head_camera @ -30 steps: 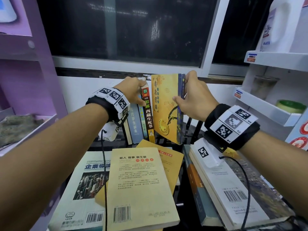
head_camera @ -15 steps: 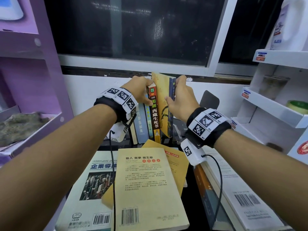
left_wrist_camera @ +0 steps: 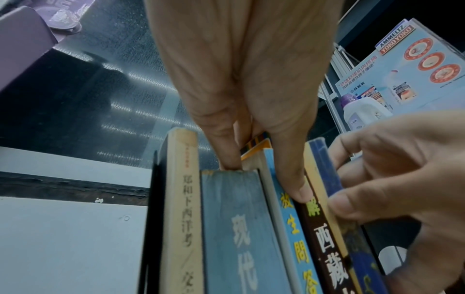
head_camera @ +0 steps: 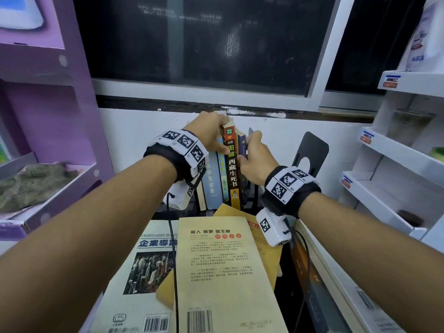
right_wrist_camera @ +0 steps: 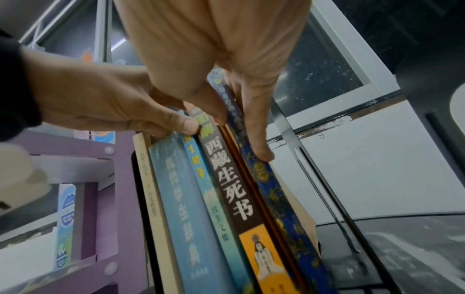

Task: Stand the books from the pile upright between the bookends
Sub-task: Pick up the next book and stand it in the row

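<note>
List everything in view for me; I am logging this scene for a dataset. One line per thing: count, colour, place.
upright books: five spines visible, cream, grey-blue, light blue, dark brown, dark blue; standing in a row below the window.
right bookend: one, black, right of the row, apart from it.
left bookend: one, black, against the cream book.
piled books: at least five, cream, yellow and white covers; lying flat in front of the row.
purple shelf: one, left.
white shelves: one unit, right.
window: dark, behind.
left hand: holds the tops of the upright books.
right hand: pinches the dark blue book.
</note>
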Motion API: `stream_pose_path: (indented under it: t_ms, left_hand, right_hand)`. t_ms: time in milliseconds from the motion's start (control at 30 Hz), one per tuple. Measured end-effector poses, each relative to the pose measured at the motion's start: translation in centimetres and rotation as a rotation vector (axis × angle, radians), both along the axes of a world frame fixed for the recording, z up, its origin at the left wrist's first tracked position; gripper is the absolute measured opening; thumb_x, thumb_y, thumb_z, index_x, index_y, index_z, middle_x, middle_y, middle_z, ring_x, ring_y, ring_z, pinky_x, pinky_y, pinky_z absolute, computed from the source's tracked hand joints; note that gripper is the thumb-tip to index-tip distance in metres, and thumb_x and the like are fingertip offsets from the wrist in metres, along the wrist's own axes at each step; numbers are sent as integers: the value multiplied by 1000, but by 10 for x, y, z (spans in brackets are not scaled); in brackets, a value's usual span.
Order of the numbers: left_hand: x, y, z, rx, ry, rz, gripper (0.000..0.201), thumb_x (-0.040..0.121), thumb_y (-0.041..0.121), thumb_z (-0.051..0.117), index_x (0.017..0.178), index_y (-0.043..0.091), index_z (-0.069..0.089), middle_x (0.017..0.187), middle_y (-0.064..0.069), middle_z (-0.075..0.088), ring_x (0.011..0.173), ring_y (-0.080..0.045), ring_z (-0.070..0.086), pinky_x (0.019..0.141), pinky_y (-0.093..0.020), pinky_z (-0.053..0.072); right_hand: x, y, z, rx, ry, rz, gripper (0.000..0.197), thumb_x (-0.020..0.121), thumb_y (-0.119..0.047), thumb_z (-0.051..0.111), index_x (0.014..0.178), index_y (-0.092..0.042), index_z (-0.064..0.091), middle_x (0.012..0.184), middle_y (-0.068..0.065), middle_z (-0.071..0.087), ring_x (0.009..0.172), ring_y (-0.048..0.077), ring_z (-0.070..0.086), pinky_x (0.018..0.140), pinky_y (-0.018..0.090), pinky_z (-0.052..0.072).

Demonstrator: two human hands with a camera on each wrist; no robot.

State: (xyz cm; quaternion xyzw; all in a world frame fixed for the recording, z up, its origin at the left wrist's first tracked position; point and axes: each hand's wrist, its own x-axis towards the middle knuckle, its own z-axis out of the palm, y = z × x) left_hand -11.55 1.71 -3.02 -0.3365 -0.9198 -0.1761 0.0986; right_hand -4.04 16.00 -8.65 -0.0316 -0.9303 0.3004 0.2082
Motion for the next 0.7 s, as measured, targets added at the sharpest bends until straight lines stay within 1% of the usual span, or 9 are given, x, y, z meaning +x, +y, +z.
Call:
stream_pose_path:
  t_ms: [100,200,267,367,433,500,533,600,700]
  left_hand:
    - [-2,0,0,-5,6,-2,46,72,35,87,105,19,60,110,-2,68,100,-23,60,89,-44,53]
    - [-3,-1,-1,-8,15,-7,43,72,35,86,99,22,56,110,-2,68,97,-21,57,87,-41,52]
    - [-3,-1,-1,-9,16,-8,43,73,35,86,101,22,55,111,-2,67,98,-20,56,87,-41,52]
    - [-3,-1,-1,-5,14,-11,46,74,34,85,108,19,59,112,-2,67,102,-21,58,89,-42,52]
    - [-2,-1,-1,-10,20,-13,47,74,34,85,110,18,60,112,-1,68,103,-22,60,89,-43,52]
    - [-3,0,-1,-6,23,-16,44,74,33,85,108,18,60,110,-1,68,103,-22,60,87,-40,51]
    - [-3,0,-1,-7,24,-16,43,74,32,85,106,19,60,109,-1,67,102,-22,59,85,-38,50]
    - [-3,-1,-1,-11,29,-19,41,74,33,85,103,19,59,107,-1,67,102,-22,58,82,-37,48]
    - [-5,-1,-1,-12,32,-25,40,74,34,86,99,21,58,105,-1,67,100,-22,57,80,-37,46]
  right_hand:
    - [-3,3,-4,2,-53,17,30,98,-6,51,117,-7,28,110,15,57,94,22,60,68,27,46]
    - [-5,6,-6,7,-91,36,33,99,-6,51,121,-4,27,109,15,57,82,13,56,56,18,40]
    - [-7,9,-7,14,-94,43,34,99,-6,51,122,-4,27,109,14,57,80,11,55,54,17,39]
    - [-11,12,-9,32,-73,59,38,97,-5,53,121,-12,25,116,15,55,85,17,61,60,24,51]
    - [-10,13,-8,52,-67,89,56,94,-1,56,133,-21,21,125,11,51,87,21,65,70,33,58]
    - [-6,13,-6,79,-90,124,75,93,1,57,147,-30,15,121,7,53,88,22,68,76,38,60]
    - [-5,13,-5,88,-99,136,79,93,1,58,149,-33,14,116,6,57,88,22,68,78,40,60]
    - [-5,14,-5,88,-98,143,80,93,0,58,151,-35,15,113,4,61,92,22,68,81,41,60]
    - [-5,14,-6,86,-93,137,79,93,0,58,151,-34,16,117,7,61,96,23,67,83,41,59]
